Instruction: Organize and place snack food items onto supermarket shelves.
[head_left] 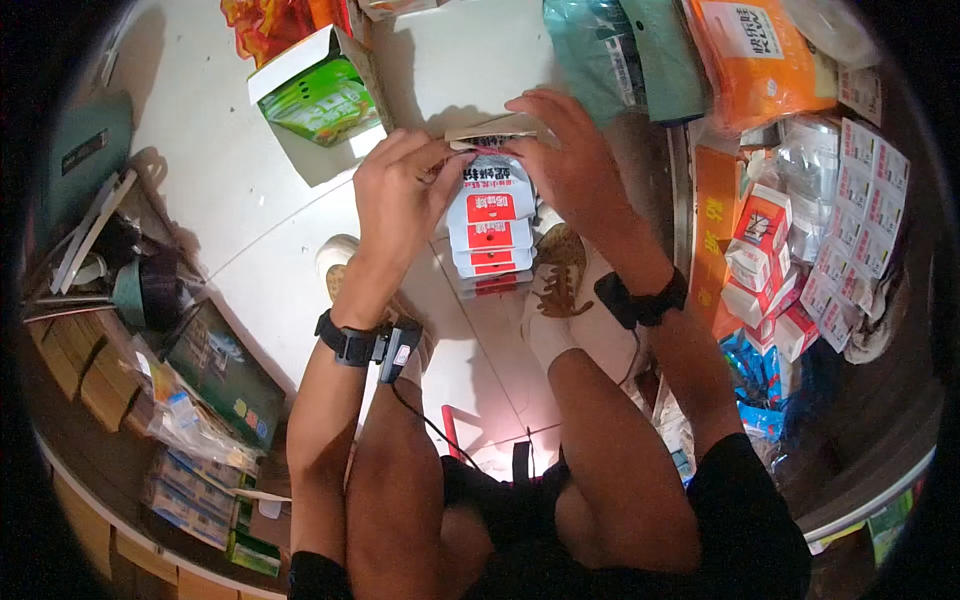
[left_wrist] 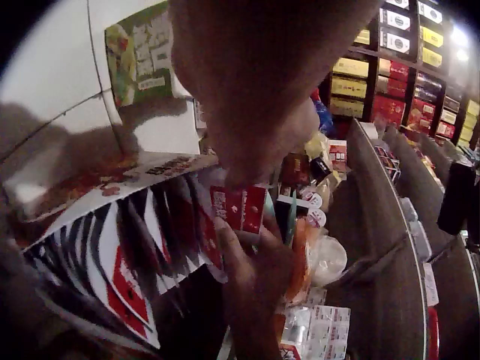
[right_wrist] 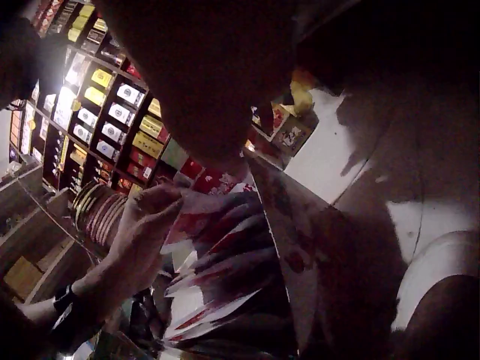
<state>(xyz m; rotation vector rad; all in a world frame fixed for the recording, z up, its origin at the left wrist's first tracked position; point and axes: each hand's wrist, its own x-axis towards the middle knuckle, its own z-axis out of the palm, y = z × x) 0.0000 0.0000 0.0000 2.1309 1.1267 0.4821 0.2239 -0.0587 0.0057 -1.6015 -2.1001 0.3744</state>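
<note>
Between both hands hangs a bunch of red-and-white printed packets (head_left: 490, 210), overlapping in layers below a pale card edge (head_left: 490, 132). Its upper left is pinched by my left hand (head_left: 395, 195), thumb and fingers meeting at the top edge. My right hand (head_left: 580, 170) grips the upper right with thumb and bent fingers. The left wrist view shows many packets (left_wrist: 127, 292) fanned side by side under a printed panel (left_wrist: 161, 166), with the right hand (left_wrist: 255, 281) at a red piece (left_wrist: 240, 208). In the right wrist view the left hand (right_wrist: 146, 225) holds the packets' edge.
An open white box with a green pack (head_left: 325, 105) stands on the tiled floor ahead. To the right are an orange bag (head_left: 770, 60), red-and-white small boxes (head_left: 760, 240) and a label sheet (head_left: 860, 220). Bags and boxes (head_left: 205, 490) lie at left. Shoes (head_left: 560, 275) are below the packets.
</note>
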